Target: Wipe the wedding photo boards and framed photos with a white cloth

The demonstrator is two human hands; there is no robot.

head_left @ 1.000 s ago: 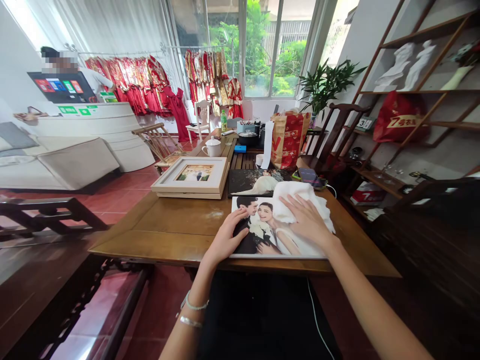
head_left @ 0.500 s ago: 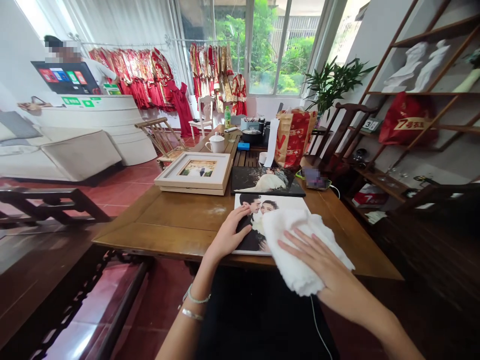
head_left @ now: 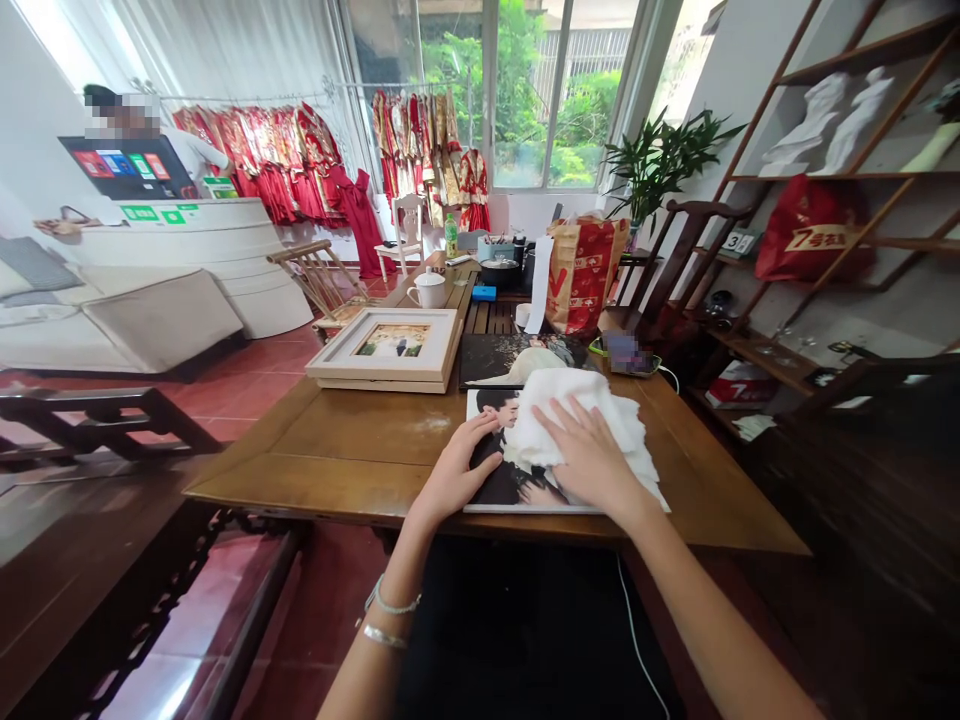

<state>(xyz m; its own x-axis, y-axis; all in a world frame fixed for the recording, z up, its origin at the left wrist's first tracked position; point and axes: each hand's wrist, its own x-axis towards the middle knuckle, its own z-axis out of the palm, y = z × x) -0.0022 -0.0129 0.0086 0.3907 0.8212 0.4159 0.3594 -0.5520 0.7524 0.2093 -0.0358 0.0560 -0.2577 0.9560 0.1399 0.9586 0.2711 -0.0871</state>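
1. My left hand (head_left: 463,470) lies flat at the left side of the photo print (head_left: 491,485), fingers a little apart and thumb stretched over its surface; it grips nothing and appears to steady the print.
2. My right hand (head_left: 592,455) is spread on the bunched white cloth (head_left: 574,388), fingers apart and pressing from above rather than clamped round it.
3. The print lies flat on the table (head_left: 315,450), under my left fingers and under the cloth. Its near edge runs close to the table's edge on my side. The cloth hides most of its right half, so I cannot tell how that surface looks.
4. Just beyond both hands lies a darker print (head_left: 495,372). The cloth overlaps it in my view, but I cannot tell whether they touch.
5. Farther out, ahead and to the left of my left hand, sit light-framed pictures (head_left: 386,345), with a white cup (head_left: 428,290) behind them. A paper bag (head_left: 589,270) stands beyond my right hand.
6. I judge the step in hand to be wiping the print's face.
7. The next stroke, I think, calls for a flat right palm and even pressure, with my left hand braced so the print cannot slide. The loose cloth edge by my right hand could fold under or catch the print's rim.
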